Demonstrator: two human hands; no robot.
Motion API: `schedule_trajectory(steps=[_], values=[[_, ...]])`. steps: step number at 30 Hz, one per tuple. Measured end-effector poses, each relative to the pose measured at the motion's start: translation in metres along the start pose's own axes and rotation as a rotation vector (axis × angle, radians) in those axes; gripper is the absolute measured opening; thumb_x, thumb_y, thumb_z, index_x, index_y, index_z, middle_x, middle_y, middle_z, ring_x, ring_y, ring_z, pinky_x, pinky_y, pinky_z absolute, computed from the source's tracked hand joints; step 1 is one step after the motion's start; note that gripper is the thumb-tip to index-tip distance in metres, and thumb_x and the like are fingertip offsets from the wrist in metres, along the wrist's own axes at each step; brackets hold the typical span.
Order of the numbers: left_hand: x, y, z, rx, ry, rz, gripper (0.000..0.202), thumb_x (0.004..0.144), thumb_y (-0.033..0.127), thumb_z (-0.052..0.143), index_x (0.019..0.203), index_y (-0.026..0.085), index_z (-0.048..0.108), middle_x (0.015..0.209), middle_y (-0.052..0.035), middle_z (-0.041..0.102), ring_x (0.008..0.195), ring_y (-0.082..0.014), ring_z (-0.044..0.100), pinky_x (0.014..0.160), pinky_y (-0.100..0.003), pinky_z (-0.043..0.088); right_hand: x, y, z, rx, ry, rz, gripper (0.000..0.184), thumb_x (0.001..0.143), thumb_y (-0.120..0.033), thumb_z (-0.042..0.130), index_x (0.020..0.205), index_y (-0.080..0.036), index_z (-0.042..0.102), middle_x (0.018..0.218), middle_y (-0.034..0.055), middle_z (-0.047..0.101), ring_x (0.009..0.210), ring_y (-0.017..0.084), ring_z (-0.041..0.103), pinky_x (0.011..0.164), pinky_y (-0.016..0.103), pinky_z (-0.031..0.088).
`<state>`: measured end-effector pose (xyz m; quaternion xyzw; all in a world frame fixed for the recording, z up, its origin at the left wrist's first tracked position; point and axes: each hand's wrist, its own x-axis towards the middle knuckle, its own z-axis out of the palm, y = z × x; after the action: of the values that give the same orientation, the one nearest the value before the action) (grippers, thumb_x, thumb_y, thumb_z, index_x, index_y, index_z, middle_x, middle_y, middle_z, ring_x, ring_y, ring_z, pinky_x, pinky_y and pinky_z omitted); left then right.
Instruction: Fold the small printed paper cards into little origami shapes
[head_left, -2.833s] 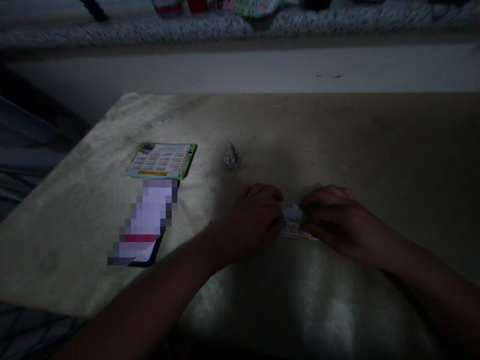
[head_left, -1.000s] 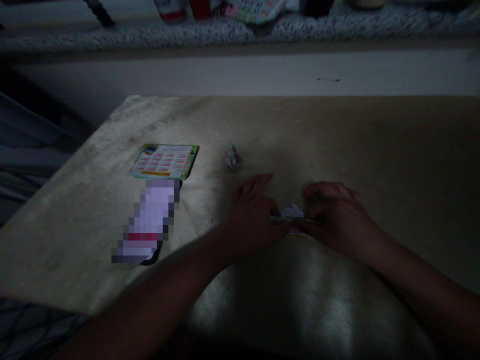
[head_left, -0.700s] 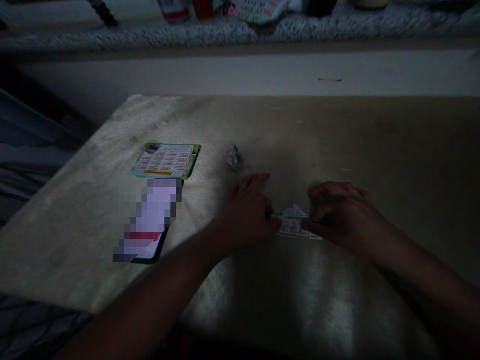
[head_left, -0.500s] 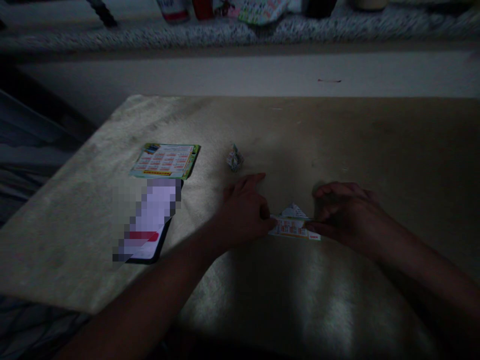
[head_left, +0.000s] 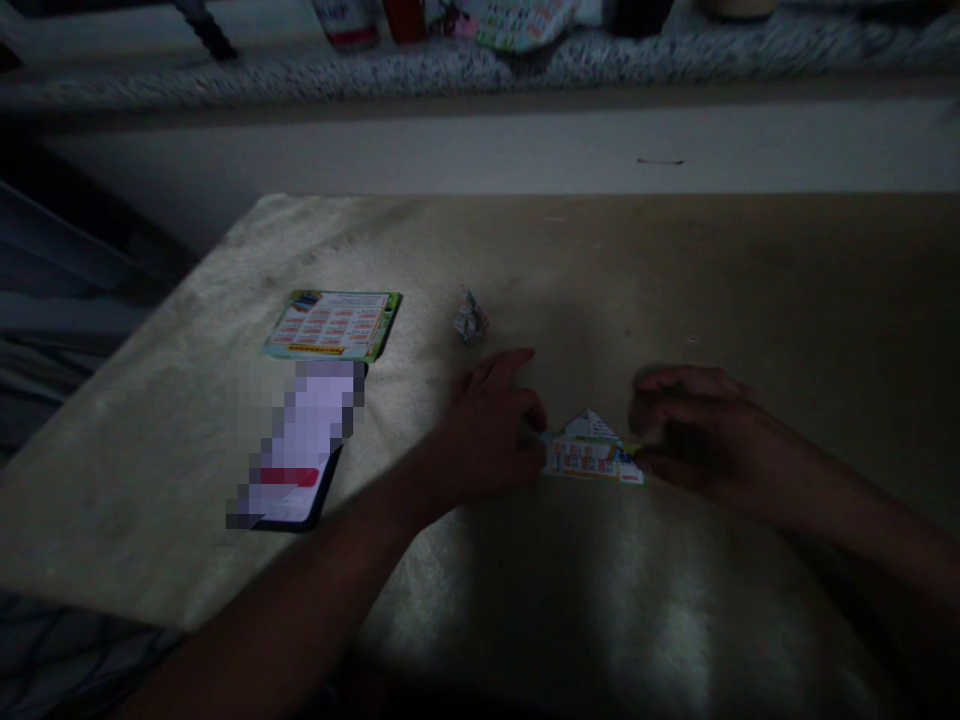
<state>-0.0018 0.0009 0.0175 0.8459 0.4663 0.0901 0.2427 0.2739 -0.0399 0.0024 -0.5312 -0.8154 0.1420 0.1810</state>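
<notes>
A strip of printed paper (head_left: 589, 458), folded so that a triangular point stands out along its far edge, lies on the table between my hands. My left hand (head_left: 495, 425) pinches its left end between thumb and curled index finger, while the other fingers stretch forward over the tabletop. At the right end, my right hand (head_left: 697, 425) has its thumb on the paper's edge and its fingers curled above; its grip there is partly in shadow. A small folded paper piece (head_left: 470, 320) stands beyond my left hand.
Left of my hands lie a phone (head_left: 307, 440) with a lit, blurred screen and a stack of printed cards (head_left: 334, 325). The pale table (head_left: 697, 260) meets a white wall. Above it runs a speckled stone ledge (head_left: 450, 75) bearing several containers.
My right thumb has slid rightward along the strip to its end, uncovering more print. My left thumb has drawn back slightly to the left end. The other things stay put.
</notes>
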Motion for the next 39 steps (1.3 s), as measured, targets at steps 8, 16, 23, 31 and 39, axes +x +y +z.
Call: schedule_trajectory(steps=[8, 16, 23, 31, 39], values=[[-0.002, 0.011, 0.02, -0.036, 0.038, 0.145, 0.037, 0.08, 0.035, 0.073, 0.114, 0.021, 0.065, 0.153, -0.012, 0.044, 0.144, -0.0285, 0.037, 0.118, -0.047, 0.03, 0.01, -0.023, 0.018, 0.153, 0.024, -0.072, 0.008, 0.081, -0.024, 0.074, 0.088, -0.025, 0.07, 0.119, 0.0078, 0.067, 0.117, 0.028, 0.059, 0.099, 0.048, 0.046], [0.0, 0.013, 0.025, -0.043, 0.073, 0.134, 0.042, 0.08, 0.037, 0.073, 0.117, 0.019, 0.065, 0.152, -0.0124, 0.044, 0.142, -0.03, 0.039, 0.117, -0.048, 0.031, 0.011, -0.029, 0.02, 0.157, 0.066, -0.072, 0.02, 0.081, -0.025, 0.075, 0.1, -0.023, 0.069, 0.115, 0.0098, 0.069, 0.112, 0.028, 0.062, 0.097, 0.048, 0.049], [0.001, 0.016, 0.024, -0.076, 0.078, 0.116, 0.045, 0.078, 0.037, 0.076, 0.118, 0.02, 0.064, 0.152, -0.0125, 0.046, 0.141, -0.03, 0.04, 0.116, -0.048, 0.033, 0.01, -0.028, 0.023, 0.121, 0.063, -0.051, 0.027, 0.08, -0.03, 0.076, 0.106, -0.025, 0.071, 0.127, 0.0118, 0.064, 0.123, 0.033, 0.058, 0.102, 0.052, 0.047], [0.004, 0.017, 0.021, -0.183, 0.075, 0.111, 0.016, 0.08, 0.032, 0.075, 0.09, 0.019, 0.071, 0.107, -0.0067, 0.071, 0.107, -0.024, 0.062, 0.098, -0.04, 0.046, 0.013, -0.036, 0.018, 0.351, 0.046, 0.053, 0.005, 0.084, -0.022, 0.069, 0.087, -0.023, 0.065, 0.088, 0.005, 0.068, 0.086, 0.022, 0.067, 0.075, 0.036, 0.055], [0.003, 0.023, 0.017, -0.542, 0.12, -0.027, 0.012, 0.086, 0.029, 0.067, 0.092, 0.02, 0.07, 0.08, 0.0027, 0.072, 0.07, -0.0121, 0.065, 0.063, -0.022, 0.048, 0.009, -0.049, 0.012, 0.403, 0.202, 0.193, 0.004, 0.081, -0.028, 0.073, 0.085, -0.026, 0.072, 0.071, -0.0005, 0.072, 0.053, 0.015, 0.063, 0.047, 0.027, 0.048]])
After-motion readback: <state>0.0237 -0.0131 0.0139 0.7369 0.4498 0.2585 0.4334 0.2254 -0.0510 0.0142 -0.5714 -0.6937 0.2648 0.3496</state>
